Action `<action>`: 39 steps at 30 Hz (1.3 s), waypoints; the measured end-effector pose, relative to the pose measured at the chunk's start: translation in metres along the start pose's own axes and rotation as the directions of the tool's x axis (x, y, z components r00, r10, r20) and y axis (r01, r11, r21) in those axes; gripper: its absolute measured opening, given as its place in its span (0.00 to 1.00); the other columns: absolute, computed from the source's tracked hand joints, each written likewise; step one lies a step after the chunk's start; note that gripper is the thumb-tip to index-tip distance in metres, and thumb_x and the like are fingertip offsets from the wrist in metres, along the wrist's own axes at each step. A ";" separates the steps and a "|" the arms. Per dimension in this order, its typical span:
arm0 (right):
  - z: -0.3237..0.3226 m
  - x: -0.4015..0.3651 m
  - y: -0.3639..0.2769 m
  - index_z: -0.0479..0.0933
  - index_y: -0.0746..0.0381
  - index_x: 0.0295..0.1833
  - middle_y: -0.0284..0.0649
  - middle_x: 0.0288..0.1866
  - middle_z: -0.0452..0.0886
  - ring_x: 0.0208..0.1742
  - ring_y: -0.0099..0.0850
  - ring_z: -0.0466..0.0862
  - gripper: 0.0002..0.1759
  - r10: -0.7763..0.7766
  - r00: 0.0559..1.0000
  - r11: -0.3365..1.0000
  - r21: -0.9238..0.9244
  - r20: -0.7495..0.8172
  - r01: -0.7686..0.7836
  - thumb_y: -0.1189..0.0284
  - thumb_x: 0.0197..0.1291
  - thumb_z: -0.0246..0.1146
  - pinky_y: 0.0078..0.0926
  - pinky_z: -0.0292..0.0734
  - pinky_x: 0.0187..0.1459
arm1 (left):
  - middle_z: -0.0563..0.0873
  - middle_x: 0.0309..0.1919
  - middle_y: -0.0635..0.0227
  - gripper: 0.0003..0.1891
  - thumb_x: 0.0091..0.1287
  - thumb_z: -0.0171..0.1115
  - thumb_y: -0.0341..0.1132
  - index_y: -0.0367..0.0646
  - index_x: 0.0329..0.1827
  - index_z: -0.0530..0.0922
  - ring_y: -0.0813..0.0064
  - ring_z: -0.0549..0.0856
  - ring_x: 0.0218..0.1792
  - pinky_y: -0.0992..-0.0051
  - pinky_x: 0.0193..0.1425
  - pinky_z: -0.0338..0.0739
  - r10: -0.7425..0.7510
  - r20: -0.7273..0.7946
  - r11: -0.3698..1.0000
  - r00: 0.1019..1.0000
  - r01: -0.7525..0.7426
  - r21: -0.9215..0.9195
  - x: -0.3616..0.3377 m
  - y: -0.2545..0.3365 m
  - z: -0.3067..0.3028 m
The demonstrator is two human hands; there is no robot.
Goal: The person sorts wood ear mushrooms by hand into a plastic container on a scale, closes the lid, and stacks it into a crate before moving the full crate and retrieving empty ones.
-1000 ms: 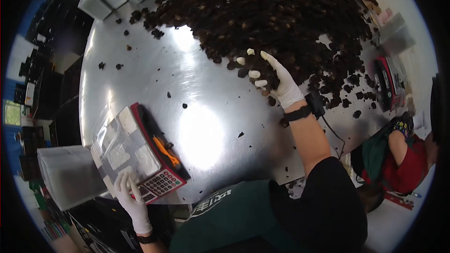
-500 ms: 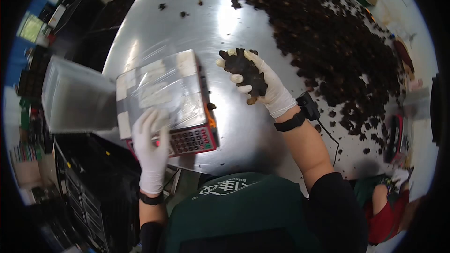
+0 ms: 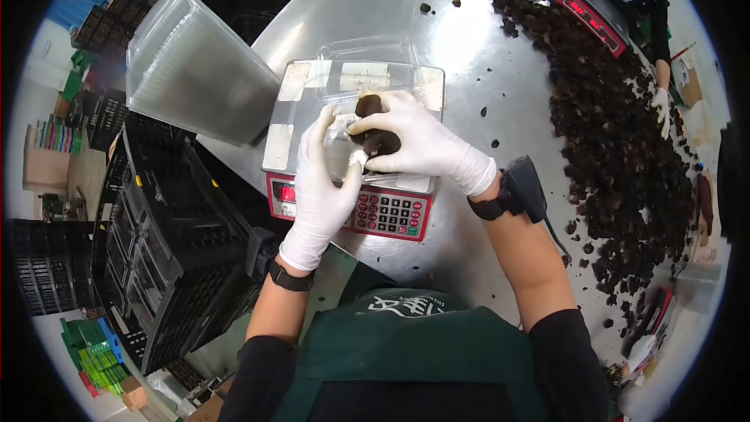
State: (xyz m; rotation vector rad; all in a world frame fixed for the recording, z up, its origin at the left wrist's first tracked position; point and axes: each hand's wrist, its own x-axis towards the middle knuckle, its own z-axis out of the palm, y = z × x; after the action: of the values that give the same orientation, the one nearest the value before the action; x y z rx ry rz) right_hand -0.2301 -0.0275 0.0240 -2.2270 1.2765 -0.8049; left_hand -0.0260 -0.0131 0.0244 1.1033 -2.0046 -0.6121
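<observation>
A clear plastic box (image 3: 338, 148) with its lid (image 3: 367, 59) raised behind it rests on a red-edged scale (image 3: 277, 146). My left hand (image 3: 324, 191), in a white glove, is closed round the left and near side of the box. Dark, mushroom-like pieces (image 3: 380, 141) are held in my gloved right hand (image 3: 418, 137), over the right part of the box. The fingertips of both hands come close together at the near edge. Part of the pieces is hidden by my right fingers.
Stacked clear boxes (image 3: 207, 70) stand left of the scale. A large dark heap (image 3: 617, 156) lies on the metal table (image 3: 500, 254) to the right. A second scale (image 3: 594, 12) and a co-worker's gloved hand (image 3: 661, 109) are beyond. Black crates (image 3: 168, 250) stand at left.
My right hand has moved left from over the bare table to the box, with the dark pieces. My left hand now holds the box. The view has turned and shifted, bringing a co-worker into sight.
</observation>
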 end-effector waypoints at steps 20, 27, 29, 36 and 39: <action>-0.106 -0.313 0.124 0.74 0.51 0.72 0.37 0.59 0.83 0.38 0.25 0.79 0.34 0.668 0.430 0.541 0.000 -0.607 -0.841 0.86 0.63 0.47 0.23 0.77 0.45 | 0.85 0.50 0.61 0.19 0.59 0.59 0.17 0.40 0.53 0.83 0.68 0.83 0.52 0.72 0.61 0.74 0.066 -0.006 0.981 0.998 -0.064 0.181 0.051 0.004 -0.028; -0.154 -0.401 0.200 0.68 0.54 0.75 0.48 0.70 0.75 0.65 0.48 0.78 0.29 0.438 0.397 0.341 -0.260 -0.806 -0.903 0.75 0.67 0.56 0.40 0.70 0.68 | 0.85 0.34 0.67 0.12 0.54 0.75 0.31 0.44 0.42 0.87 0.65 0.84 0.41 0.67 0.47 0.76 0.011 0.517 0.904 0.856 -0.230 0.361 0.042 0.009 -0.014; -0.144 -0.396 0.229 0.69 0.50 0.74 0.48 0.69 0.75 0.67 0.49 0.76 0.29 0.472 0.410 0.292 -0.300 -0.781 -0.908 0.64 0.67 0.61 0.42 0.71 0.68 | 0.86 0.33 0.65 0.12 0.54 0.75 0.30 0.43 0.41 0.87 0.63 0.84 0.39 0.67 0.45 0.77 -0.040 0.518 0.938 0.854 -0.147 0.314 0.039 -0.003 -0.010; -0.117 -0.338 0.189 0.83 0.49 0.58 0.42 0.58 0.83 0.61 0.43 0.80 0.20 0.375 0.410 0.309 -0.305 -0.831 -0.901 0.66 0.58 0.66 0.41 0.75 0.63 | 0.87 0.32 0.59 0.07 0.56 0.71 0.22 0.37 0.38 0.87 0.62 0.87 0.35 0.70 0.43 0.79 -0.100 0.477 0.975 0.873 -0.010 0.222 0.033 -0.004 -0.014; -0.119 -0.355 0.188 0.84 0.50 0.55 0.42 0.56 0.83 0.60 0.44 0.80 0.18 0.319 0.431 0.279 -0.351 -0.844 -0.894 0.65 0.57 0.67 0.42 0.74 0.63 | 0.86 0.28 0.62 0.07 0.55 0.71 0.21 0.35 0.37 0.86 0.71 0.85 0.30 0.74 0.37 0.77 -0.048 0.481 0.970 0.876 -0.074 0.232 0.034 -0.002 -0.009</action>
State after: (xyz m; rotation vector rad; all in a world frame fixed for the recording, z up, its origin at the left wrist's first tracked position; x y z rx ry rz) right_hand -0.5689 0.1843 -0.1011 -1.4440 3.2048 -0.6871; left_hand -0.0289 -0.0435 0.0412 1.1594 -2.5758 -0.7000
